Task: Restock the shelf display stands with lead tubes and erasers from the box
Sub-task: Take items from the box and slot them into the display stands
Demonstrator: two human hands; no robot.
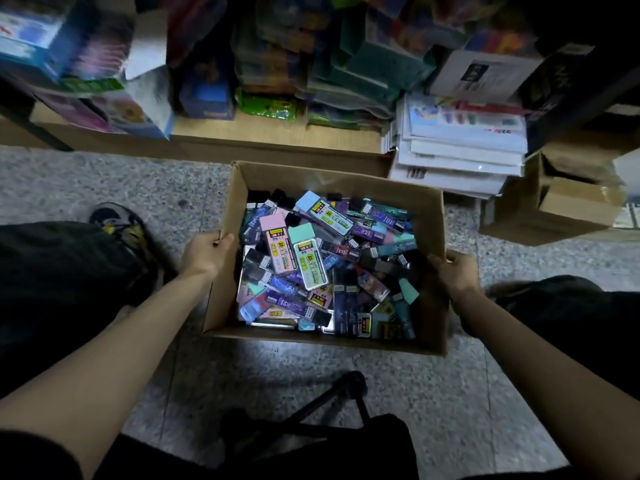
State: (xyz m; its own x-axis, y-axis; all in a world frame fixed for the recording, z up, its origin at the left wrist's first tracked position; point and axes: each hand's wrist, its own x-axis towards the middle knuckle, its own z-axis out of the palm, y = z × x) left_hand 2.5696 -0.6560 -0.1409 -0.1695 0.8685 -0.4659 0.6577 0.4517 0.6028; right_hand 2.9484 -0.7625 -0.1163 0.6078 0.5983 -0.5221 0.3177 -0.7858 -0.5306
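The brown cardboard box (325,336) sits on the speckled floor (104,178), full of little lead tubes (308,259) in pink, mint, blue and purple. A pink tube (272,225) on top has a yellow sticker (275,251) and reads 0.7. The left hand (204,252) grips the box's left edge, and the right hand (457,271) grips its right edge.

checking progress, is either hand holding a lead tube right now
No, the left hand and right hand each grip a side wall of the cardboard box, holding no lead tubes.

speckled floor (104,181), cardboard box (332,337), stacked packs (460,157)
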